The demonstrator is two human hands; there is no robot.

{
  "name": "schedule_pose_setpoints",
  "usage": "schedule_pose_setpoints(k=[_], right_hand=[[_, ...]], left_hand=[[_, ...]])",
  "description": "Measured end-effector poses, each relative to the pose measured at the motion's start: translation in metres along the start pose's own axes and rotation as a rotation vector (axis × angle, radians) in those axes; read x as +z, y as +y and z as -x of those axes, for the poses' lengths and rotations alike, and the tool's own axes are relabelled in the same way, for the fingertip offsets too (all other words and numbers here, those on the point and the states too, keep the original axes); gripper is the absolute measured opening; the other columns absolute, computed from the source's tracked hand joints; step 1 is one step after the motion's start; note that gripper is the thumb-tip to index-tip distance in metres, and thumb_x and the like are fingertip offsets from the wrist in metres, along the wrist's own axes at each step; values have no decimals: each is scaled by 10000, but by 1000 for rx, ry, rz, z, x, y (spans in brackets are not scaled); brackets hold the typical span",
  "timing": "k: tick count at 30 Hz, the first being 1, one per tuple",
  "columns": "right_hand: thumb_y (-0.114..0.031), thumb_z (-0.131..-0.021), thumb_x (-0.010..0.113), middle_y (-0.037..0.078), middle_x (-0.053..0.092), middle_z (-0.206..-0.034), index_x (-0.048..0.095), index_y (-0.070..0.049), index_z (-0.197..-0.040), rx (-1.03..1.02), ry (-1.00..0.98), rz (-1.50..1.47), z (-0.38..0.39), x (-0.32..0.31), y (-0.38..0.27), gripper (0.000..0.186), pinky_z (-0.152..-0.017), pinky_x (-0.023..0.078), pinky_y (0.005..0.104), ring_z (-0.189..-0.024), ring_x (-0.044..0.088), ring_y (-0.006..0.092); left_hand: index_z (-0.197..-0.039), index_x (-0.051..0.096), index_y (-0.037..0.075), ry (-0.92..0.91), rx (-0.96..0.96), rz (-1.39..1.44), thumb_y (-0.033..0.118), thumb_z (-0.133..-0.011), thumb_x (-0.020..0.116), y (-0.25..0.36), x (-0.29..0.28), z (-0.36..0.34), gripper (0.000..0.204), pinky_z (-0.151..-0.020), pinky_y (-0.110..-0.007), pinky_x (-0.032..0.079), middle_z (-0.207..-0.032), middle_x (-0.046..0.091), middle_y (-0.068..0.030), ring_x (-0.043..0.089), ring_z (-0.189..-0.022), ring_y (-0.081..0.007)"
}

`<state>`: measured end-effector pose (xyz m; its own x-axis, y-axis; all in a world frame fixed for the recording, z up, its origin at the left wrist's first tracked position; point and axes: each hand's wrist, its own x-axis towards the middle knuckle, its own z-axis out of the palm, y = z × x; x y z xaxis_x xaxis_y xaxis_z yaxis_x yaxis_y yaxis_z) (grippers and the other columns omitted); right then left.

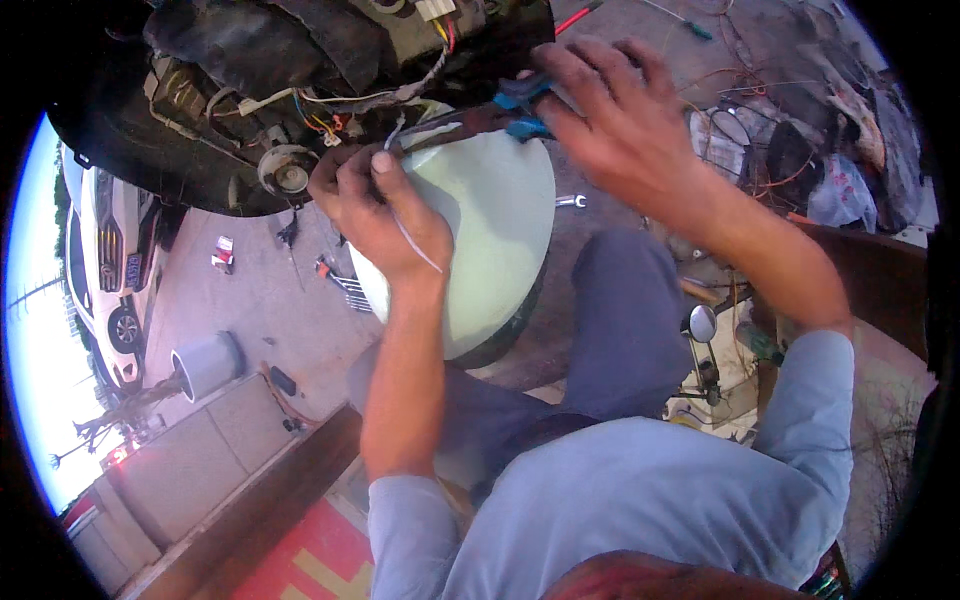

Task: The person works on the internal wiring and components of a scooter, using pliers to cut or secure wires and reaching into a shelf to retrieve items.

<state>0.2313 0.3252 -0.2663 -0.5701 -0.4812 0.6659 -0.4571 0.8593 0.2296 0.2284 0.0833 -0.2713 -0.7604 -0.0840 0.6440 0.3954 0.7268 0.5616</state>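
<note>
The thin grey-white wire (415, 246) is in the upper middle of the frame, pinched between the thumb and fingers of your left hand (392, 208); one end sticks up above your fingertips and the other trails down across your wrist. The other fingers of that hand are curled in.

Your right hand (622, 118), further right in the upper part of the frame, holds the dark metal pliers with blue handles (522, 94), their head pointing left toward your left hand. You have your fingers bent over the handles; whether the head touches the wire, I cannot tell.

Just below both your hands, in the centre, sits a pale green, smooth rounded panel (485, 225). Above and left of it, filling the upper left, is a dark vehicle body with exposed wiring (265, 50), with a round metal-rimmed part (289, 176) near your left fingers.

On the ground right of the panel lies a silver open-ended wrench (570, 201); left of it is a row of silver wrenches (352, 293). Further out, you have a small red and white box (223, 256) and a grey cylindrical bucket (207, 366) at left, a white car (100, 270) at the left edge, and a clear plastic bag (842, 190) at upper right.
</note>
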Motion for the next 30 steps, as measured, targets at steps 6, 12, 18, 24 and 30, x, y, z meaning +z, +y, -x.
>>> schedule_pose_setpoints(k=[6,12,18,24,30], right_hand=[[-218,-739,643,70,593,-1284,707,-128,-913,44,43,-33,7,6,0,206,-1035,373,511,-1191,538,259],[-220,-739,644,77,595,-1283,708,-131,-892,88,25,-31,12,10,6,188,-1029,375,504,-1193,537,267],[-241,-743,642,74,596,-1265,713,-129,-913,19,107,-38,-2,41,-4,215,-1025,382,512,-1220,520,264],[-255,-762,643,71,596,-1257,704,-151,-913,-99,302,-139,-27,91,-1,193,-1018,405,527,-1218,521,264],[-269,-760,652,67,613,-1235,691,-167,-896,-122,351,-138,-27,105,3,175,-970,455,480,-1152,562,261]], left_hand=[[-1017,639,-34,-19,-60,67,275,-1001,560,-2,2,3,319,-961,-431,425,-1169,472,-203,505,-1090,-332],[-1008,674,-18,6,-17,-12,282,-979,591,-7,-1,-1,313,-974,-420,407,-1161,464,-193,487,-1103,-324],[-1030,700,-7,-74,70,-144,292,-965,625,0,-4,1,316,-1007,-426,389,-1173,477,-190,486,-1116,-324],[-1051,728,23,-86,80,-153,248,-933,655,7,4,-1,265,-967,-409,394,-1164,461,-190,482,-1055,-317],[-1043,736,33,-154,67,-225,262,-933,668,12,6,-2,263,-983,-417,395,-1152,480,-188,493,-1073,-320]])
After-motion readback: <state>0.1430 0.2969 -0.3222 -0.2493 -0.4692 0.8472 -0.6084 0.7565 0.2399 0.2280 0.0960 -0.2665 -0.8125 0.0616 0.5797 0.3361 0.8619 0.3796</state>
